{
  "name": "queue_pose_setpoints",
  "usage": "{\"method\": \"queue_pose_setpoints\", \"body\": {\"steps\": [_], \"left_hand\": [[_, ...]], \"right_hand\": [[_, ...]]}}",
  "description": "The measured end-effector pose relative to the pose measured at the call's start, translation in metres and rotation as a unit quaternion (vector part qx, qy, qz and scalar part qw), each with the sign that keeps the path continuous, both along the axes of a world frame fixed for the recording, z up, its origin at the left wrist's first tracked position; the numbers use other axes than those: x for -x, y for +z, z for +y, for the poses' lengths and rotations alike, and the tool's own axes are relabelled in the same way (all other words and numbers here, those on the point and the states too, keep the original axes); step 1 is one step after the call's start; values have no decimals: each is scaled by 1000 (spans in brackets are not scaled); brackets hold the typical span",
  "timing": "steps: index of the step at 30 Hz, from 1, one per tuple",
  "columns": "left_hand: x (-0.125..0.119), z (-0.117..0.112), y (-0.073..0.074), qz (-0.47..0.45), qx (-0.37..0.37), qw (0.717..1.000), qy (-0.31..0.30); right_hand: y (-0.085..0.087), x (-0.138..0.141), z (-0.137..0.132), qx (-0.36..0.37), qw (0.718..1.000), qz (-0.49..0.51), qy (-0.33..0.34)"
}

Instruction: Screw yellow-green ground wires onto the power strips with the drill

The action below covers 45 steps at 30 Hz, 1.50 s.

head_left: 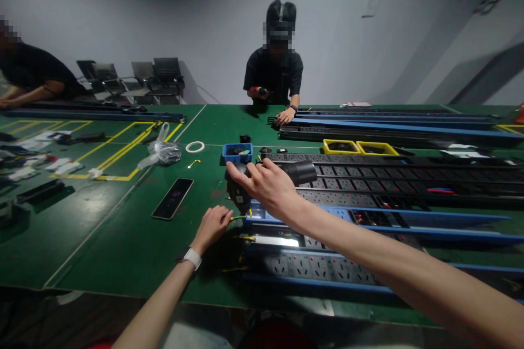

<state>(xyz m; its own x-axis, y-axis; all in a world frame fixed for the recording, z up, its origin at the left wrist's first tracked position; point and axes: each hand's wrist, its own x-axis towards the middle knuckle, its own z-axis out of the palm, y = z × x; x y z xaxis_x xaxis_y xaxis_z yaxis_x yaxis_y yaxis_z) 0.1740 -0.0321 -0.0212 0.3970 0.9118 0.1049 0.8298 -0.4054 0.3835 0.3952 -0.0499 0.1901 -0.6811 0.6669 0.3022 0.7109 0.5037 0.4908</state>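
Note:
My right hand (268, 185) is wrapped round a black electric screwdriver (301, 172), whose tip points down at the left end of a long blue-edged power strip (368, 218). My left hand (213, 224), with a white watch on the wrist, pinches a thin yellow-green wire (237, 218) at that same end. More black socket strips (323, 267) lie close to me and behind the tool.
A small blue bin (237, 152) of parts, a phone (172, 198), a clear plastic bag (161, 151) and a white tape ring (195, 146) lie on the green table (123, 240). Two yellow trays (358, 147) sit further back. One person stands across the table, another at the far left.

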Motion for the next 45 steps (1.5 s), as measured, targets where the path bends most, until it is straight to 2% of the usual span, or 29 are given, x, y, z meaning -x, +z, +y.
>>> {"method": "queue_pose_setpoints", "body": {"steps": [6,15,21,25,37,45], "left_hand": [[0,0,-1,1,8,1000,-2],[4,2,-6,-14,6,1000,-9],[3,1,-5,-8,-2,1000,-8],[3,1,-6,-7,-9,1000,-10],[2,-1,0,4,-1,1000,-6],[5,1,-5,-2,-17,1000,-18]], "right_hand": [[5,7,-3,11,1000,-10,-6],[3,8,-4,-2,1000,-6,7],[9,7,-7,42,999,-5,-21],[9,5,-7,41,999,-10,-24],[4,2,-6,45,999,8,-14],[-7,-5,-1,-24,999,12,20]]}}
